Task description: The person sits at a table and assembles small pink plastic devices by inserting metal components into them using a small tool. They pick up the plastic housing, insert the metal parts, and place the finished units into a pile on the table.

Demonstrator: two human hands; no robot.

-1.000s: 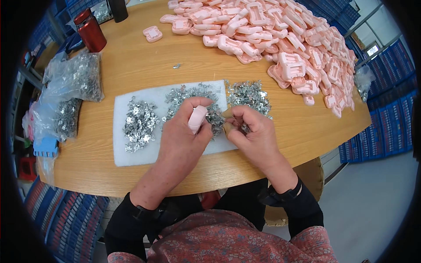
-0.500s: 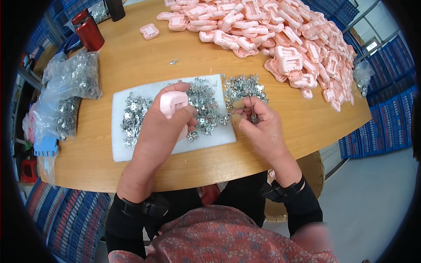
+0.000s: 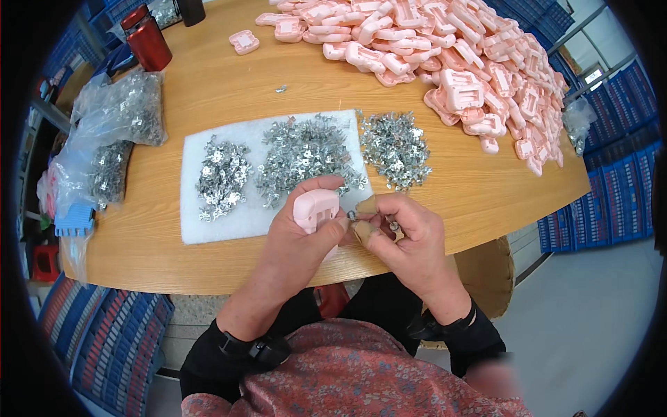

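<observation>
My left hand (image 3: pixel 295 236) is closed round a pink plastic housing (image 3: pixel 316 207) with rectangular openings, held upright above the front of the table. Close beside it, my right hand (image 3: pixel 410 236), with tan covers on its thumb and index finger, pinches a small metal clip (image 3: pixel 352 216) against the housing's right side. More metal shows in the curled fingers of that hand. Behind the hands, a white foam sheet (image 3: pixel 198 233) bears two heaps of silvery metal clips (image 3: pixel 306 153). A third clip heap (image 3: pixel 396 149) lies on bare wood right of the sheet.
A large pile of pink housings (image 3: pixel 462 90) covers the table's far right. One housing (image 3: pixel 244 42) and a single clip (image 3: pixel 281 89) lie apart. Plastic bags of metal parts (image 3: pixel 132 111) and a red flask (image 3: pixel 148 42) stand at left. The wooden table (image 3: pixel 160 267) curves in front.
Both hands have drawn back toward me off the clip heaps and come together. My right hand has brought a clip from the right-hand heap to the housing.
</observation>
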